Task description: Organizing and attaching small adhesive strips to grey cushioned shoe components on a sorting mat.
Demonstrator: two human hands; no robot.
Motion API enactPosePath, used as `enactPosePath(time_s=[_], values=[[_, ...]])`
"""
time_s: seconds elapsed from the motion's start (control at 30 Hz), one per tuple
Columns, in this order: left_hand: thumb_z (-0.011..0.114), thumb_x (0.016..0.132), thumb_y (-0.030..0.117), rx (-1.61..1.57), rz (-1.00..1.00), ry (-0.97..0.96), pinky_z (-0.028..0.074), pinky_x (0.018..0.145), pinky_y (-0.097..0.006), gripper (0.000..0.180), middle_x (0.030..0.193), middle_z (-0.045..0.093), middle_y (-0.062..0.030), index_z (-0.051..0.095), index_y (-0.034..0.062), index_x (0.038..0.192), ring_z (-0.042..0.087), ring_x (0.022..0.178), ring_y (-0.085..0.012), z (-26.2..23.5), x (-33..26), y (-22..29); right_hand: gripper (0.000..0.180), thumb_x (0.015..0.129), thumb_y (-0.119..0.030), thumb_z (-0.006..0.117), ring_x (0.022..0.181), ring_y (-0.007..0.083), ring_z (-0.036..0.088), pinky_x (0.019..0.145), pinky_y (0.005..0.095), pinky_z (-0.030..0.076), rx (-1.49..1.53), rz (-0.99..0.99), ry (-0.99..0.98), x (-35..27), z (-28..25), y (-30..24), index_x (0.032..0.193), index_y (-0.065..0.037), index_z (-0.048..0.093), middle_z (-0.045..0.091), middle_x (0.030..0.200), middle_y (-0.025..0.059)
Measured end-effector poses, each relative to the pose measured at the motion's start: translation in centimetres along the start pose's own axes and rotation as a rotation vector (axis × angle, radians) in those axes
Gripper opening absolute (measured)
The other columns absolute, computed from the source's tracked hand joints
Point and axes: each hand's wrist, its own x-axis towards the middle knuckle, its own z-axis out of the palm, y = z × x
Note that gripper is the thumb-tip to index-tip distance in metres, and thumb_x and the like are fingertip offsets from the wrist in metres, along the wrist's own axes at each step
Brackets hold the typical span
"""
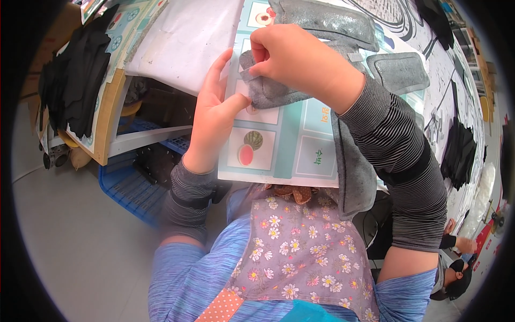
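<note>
Floral apron over a blue top fills the lower view, closest to the camera. Above it, both striped sleeves reach up to a grey felt piece lying on a pale picture mat that covers the tabletop. Right hand pinches the piece's upper left edge, thumb and fingertips closed together on the felt. Left hand lies against the piece's left end, its thumb pressed onto the felt and its fingers stretched flat along the mat beside it; its grip is a light pinch rather than a full clasp. A longer grey strip runs down from the piece and hangs over the tabletop's near edge. More grey felt shapes rest farther back on the mat. Black cut pieces are stacked at far left, and another black pile sits at right. A blue crate stands on the floor below the tabletop.
</note>
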Motion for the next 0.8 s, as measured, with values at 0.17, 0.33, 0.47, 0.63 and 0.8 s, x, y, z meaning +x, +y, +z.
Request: enactPosePath(time_s=[0.17,0.33,0.47,0.63,0.8], values=[[0.05,0.078,-0.006,0.034,0.0,-0.011,0.046,0.092,-0.026,0.077,0.132,0.056,-0.0168,0.033,0.0021,0.153,0.058,0.111,-0.0167,0.3,0.1,0.0,0.023,0.08,-0.019,0.076,0.086,0.0356,0.069,0.077,0.0431,0.054,-0.098,0.01,-0.024,-0.4,0.2,-0.4,0.09,0.0,0.065,0.07,0.087,0.0176],[0.051,0.079,-0.005,0.014,-0.022,-0.008,0.046,0.094,-0.028,0.077,0.132,0.057,-0.0176,0.032,0.0023,0.153,0.059,0.11,-0.0182,-0.3,-0.1,0.1,0.024,0.081,-0.022,0.073,0.087,0.0344,0.067,0.076,0.0436,0.054,-0.075,-0.151,0.158,-0.6,-0.3,-1.1,0.088,-0.001,0.064,0.068,0.088,0.0154],[0.057,0.081,-0.003,-0.065,-0.019,-0.003,0.05,0.082,-0.028,0.076,0.124,0.058,-0.0159,0.029,0.0008,0.151,0.06,0.097,-0.0156,0.3,0.2,0.5,0.029,0.075,-0.024,0.073,0.087,0.0313,0.062,0.075,0.042,0.052,-0.141,-0.324,0.231,-3.1,-1.3,-0.8,0.092,-0.003,0.062,0.061,0.087,0.0104],[0.059,0.08,0.0,-0.074,-0.044,-0.022,0.048,0.093,-0.03,0.078,0.133,0.053,-0.0147,0.028,0.0015,0.152,0.057,0.111,-0.0172,-0.2,0.4,0.7,0.039,0.069,-0.026,0.074,0.094,0.0248,0.057,0.082,0.0377,0.045,-0.307,-0.295,0.278,-4.7,1.0,-2.6,0.098,-0.006,0.06,0.059,0.095,0.0068],[0.063,0.086,0.002,-0.026,-0.009,-0.041,0.046,0.099,-0.03,0.076,0.142,0.046,-0.0149,0.027,0.0029,0.153,0.051,0.124,-0.019,-0.7,0.7,-0.1,0.034,0.073,-0.022,0.069,0.093,0.0212,0.057,0.085,0.0374,0.041,-0.456,-0.274,0.447,-3.4,3.8,-3.5,0.102,-0.007,0.059,0.06,0.094,0.004]])
